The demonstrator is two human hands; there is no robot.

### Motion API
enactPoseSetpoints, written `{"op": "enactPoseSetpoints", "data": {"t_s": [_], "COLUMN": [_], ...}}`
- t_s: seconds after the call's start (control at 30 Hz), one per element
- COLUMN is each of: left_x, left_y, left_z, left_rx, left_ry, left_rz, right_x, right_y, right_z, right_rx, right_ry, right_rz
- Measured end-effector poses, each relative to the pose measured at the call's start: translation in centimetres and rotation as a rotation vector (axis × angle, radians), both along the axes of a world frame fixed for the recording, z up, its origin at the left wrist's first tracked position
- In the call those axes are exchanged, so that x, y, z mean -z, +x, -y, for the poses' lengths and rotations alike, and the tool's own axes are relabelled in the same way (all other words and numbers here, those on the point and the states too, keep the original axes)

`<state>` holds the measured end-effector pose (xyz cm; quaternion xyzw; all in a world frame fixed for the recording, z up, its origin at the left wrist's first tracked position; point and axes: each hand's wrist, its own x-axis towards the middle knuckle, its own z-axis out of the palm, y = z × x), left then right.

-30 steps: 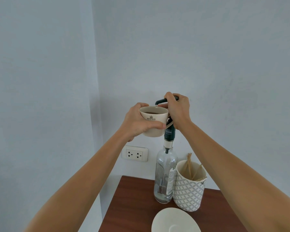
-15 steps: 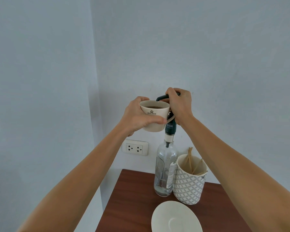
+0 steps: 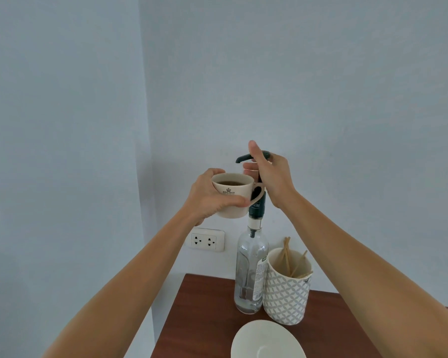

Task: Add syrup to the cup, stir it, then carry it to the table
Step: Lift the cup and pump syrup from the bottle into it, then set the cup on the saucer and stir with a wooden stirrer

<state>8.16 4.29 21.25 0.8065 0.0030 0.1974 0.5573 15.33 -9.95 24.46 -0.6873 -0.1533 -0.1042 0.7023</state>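
Observation:
My left hand (image 3: 212, 197) grips a cream cup (image 3: 234, 200) with a crown logo and dark drink inside, held in the air just left of the syrup bottle's neck. The clear glass syrup bottle (image 3: 251, 275) stands on the brown counter and carries a dark green pump (image 3: 245, 158) whose spout points left above the cup. My right hand (image 3: 272, 177) rests around the pump head with the thumb lifted and the fingers loosened. The pump stem behind my right hand is hidden.
A patterned white-and-grey holder (image 3: 286, 295) with several wooden stir sticks (image 3: 287, 257) stands right of the bottle. A white saucer (image 3: 267, 342) lies at the counter's (image 3: 199, 319) near edge. A wall socket (image 3: 208, 239) sits left of the bottle, in the wall corner.
The pump head has risen and my right hand has loosened on it, thumb now up. The cup has shifted slightly left and down from under the spout.

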Motion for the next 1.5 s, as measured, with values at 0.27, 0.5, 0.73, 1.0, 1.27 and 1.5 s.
{"op": "enactPoseSetpoints", "data": {"t_s": [0.27,0.5,0.73,1.0,1.27,1.5], "left_x": [2.3,7.9,15.7,23.6,26.4,26.8], "left_y": [-1.9,-4.8,-6.8,-8.3,-8.1,-8.2], "left_z": [0.3,2.0,4.3,6.9,7.6,7.6], "left_rx": [0.005,0.107,0.244,0.32,0.356,0.354], "left_ry": [0.055,0.096,0.037,0.013,0.062,0.076], "left_rz": [0.001,-0.009,-0.082,-0.149,-0.12,-0.096], "right_x": [7.1,12.9,18.4,24.9,28.3,29.0], "right_y": [-4.0,-8.9,-11.9,-13.4,-13.2,-13.2], "right_z": [1.4,2.6,5.5,8.2,9.0,9.7], "right_rx": [0.233,0.127,0.063,0.101,0.105,0.057], "right_ry": [-0.013,0.089,0.125,0.119,0.175,0.139], "right_rz": [0.06,-0.063,-0.195,-0.316,-0.381,-0.357]}}
